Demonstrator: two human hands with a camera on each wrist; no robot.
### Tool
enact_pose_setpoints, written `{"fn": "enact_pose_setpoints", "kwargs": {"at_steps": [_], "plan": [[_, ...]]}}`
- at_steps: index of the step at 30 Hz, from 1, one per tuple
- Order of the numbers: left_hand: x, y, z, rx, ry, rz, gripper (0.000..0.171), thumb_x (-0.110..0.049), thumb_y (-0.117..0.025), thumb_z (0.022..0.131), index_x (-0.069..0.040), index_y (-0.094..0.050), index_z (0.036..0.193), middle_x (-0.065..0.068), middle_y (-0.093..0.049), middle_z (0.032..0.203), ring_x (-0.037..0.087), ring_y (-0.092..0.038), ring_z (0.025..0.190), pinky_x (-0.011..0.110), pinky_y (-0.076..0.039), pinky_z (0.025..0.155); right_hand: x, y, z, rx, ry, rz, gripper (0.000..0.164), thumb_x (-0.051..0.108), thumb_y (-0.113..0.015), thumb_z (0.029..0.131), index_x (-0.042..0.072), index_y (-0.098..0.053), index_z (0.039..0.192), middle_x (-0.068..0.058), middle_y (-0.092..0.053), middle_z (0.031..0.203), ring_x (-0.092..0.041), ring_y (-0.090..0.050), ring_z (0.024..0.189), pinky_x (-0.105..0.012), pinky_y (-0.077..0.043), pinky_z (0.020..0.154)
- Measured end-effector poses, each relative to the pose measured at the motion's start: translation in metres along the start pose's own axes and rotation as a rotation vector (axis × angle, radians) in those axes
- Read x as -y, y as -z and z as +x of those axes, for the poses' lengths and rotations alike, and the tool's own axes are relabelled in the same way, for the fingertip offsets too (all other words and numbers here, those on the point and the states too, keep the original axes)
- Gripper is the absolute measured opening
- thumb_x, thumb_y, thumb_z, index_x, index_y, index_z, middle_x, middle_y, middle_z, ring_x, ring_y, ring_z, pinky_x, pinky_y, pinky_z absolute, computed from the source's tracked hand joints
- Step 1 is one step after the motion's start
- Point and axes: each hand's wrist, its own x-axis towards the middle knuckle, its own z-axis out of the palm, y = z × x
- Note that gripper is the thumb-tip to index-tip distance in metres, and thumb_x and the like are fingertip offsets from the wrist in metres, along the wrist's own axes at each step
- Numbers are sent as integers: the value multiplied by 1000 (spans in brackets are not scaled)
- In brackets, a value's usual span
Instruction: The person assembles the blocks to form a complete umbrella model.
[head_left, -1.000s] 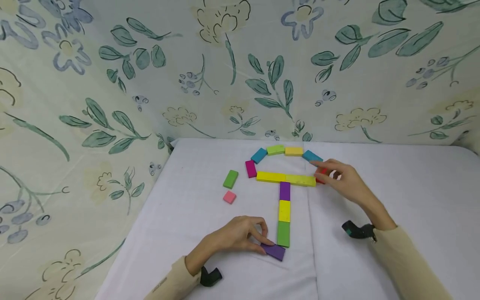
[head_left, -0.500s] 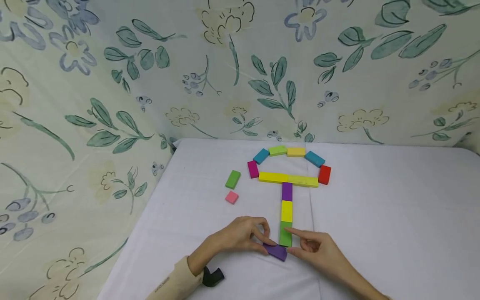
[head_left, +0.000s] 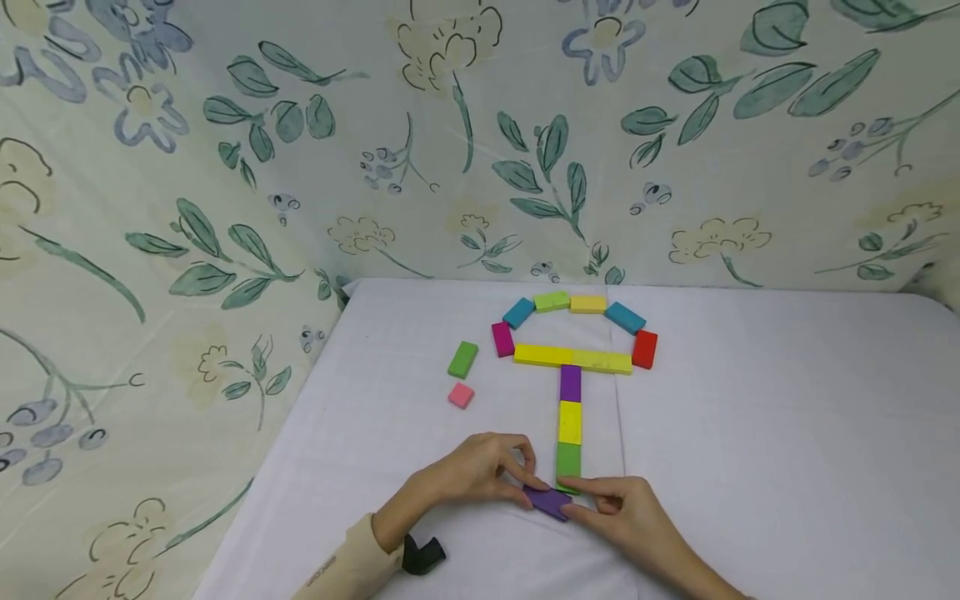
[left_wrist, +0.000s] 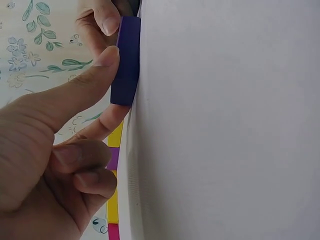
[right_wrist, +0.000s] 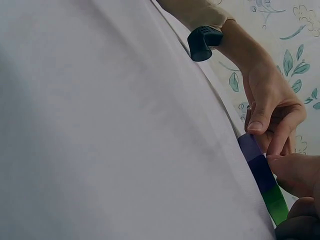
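Note:
A purple block (head_left: 546, 502) lies slanted at the lower end of a column of blocks in the head view. My left hand (head_left: 480, 473) pinches its left end between thumb and index finger. At the other end, my right hand (head_left: 633, 518) has its thumb on the purple block and its index fingertip by the bottom of the green block (head_left: 568, 463). Up the column follow a yellow block (head_left: 570, 422) and a purple one (head_left: 571, 383). The left wrist view shows the left thumb (left_wrist: 107, 57) against the block's side; the right index finger is hidden in the right wrist view.
A yellow bar (head_left: 542, 355) crosses the column's top. Above it arch several blocks, from a magenta one (head_left: 503, 339) to a red one (head_left: 644, 349). Left of these lie a loose green block (head_left: 462, 360) and a pink piece (head_left: 461, 395) on the white cloth (head_left: 360, 433).
My right hand has let go of the red block at the arch's right end and come down to the purple block. The left hand has stayed in place, still pinching that block.

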Motion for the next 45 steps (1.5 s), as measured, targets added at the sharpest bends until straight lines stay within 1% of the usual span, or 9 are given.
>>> {"fn": "enact_pose_setpoints", "kwargs": {"at_steps": [8, 16, 21, 25, 32, 35, 39, 42, 45], "plan": [[1, 0, -2, 15, 29, -31, 24, -24, -82, 89, -23, -82, 113, -8, -65, 103, -7, -40, 65, 8, -36, 65, -2, -3, 1, -4, -4, -7, 34, 30, -86, 84, 17, -81, 115, 11, -28, 54, 4, -22, 48, -15, -22, 44], [1, 0, -4, 15, 54, -35, 22, -22, -80, 91, -23, -82, 112, -7, -66, 103, -7, -41, 65, 8, -36, 64, -2, -6, 2, -20, -52, -31, 31, 34, -85, 85, 20, -82, 112, 10, -31, 51, 2, -23, 46, -13, -22, 45], [1, 8, -7, -25, 58, -23, 23, -23, -80, 91, -24, -82, 115, -8, -66, 104, -5, -41, 63, 10, -37, 62, 0, -7, 1, -53, -31, -45, 28, 31, -86, 84, 21, -83, 110, 11, -30, 52, 3, -24, 48, -14, -22, 45], [5, 23, -13, -141, 102, 8, 26, -24, -81, 91, -23, -81, 117, -7, -66, 106, -2, -42, 63, 12, -37, 60, 1, -8, 0, -61, -22, -57, 27, 30, -87, 83, 21, -83, 109, 11, -30, 53, 4, -24, 49, -16, -22, 45], [31, 47, -16, -531, 266, 108, 25, -15, -83, 89, -14, -82, 113, 3, -70, 108, 13, -49, 65, 18, -37, 59, 4, -6, 0, -74, -96, -62, 27, 31, -89, 80, 27, -83, 107, 9, -30, 53, 1, -24, 50, -16, -23, 48], [47, 53, -15, -643, 360, 143, 28, -14, -83, 89, -9, -80, 116, 9, -69, 115, 10, -44, 62, 19, -34, 55, 4, -6, 0, -59, -116, -70, 28, 32, -89, 81, 26, -83, 108, 8, -30, 54, 0, -24, 49, -17, -22, 47], [64, 59, -12, -704, 468, 177, 39, -17, -84, 87, -7, -77, 123, 15, -67, 120, 11, -39, 60, 22, -31, 54, 4, -6, 0, -56, -118, -73, 29, 33, -89, 81, 26, -83, 109, 8, -31, 54, 0, -25, 50, -17, -23, 47], [72, 64, -7, -699, 508, 180, 44, -19, -85, 86, -9, -75, 127, 16, -68, 118, 16, -49, 68, 26, -37, 59, 3, -7, 0, -69, -97, -72, 28, 32, -89, 81, 27, -83, 108, 9, -31, 54, 1, -25, 50, -16, -25, 48], [78, 68, -3, -675, 528, 179, 45, -22, -87, 85, -10, -76, 127, 15, -70, 115, 24, -63, 85, 33, -48, 68, 2, -7, 1, -75, -73, -68, 28, 31, -89, 81, 26, -83, 107, 9, -30, 53, 1, -25, 50, -17, -25, 47]]}}
